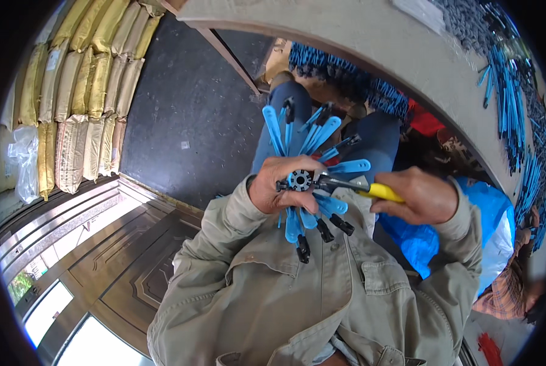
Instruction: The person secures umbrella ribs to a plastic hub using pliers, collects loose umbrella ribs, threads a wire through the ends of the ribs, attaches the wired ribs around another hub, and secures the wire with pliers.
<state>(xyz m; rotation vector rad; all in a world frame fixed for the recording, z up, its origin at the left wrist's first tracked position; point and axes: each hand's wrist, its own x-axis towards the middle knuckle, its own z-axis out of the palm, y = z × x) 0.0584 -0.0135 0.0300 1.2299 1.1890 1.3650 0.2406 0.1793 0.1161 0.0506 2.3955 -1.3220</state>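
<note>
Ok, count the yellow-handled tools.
1: the yellow-handled tool is in the right hand, its tip by the black hub in the left hand. Others may be hidden.

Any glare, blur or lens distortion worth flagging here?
Head view: fisheye visibly bends the worktop; head view: glare whites out openings beside the brown paneled door; head view: the dark slotted hub reads clearly, the right hand seems slightly soft.
</note>
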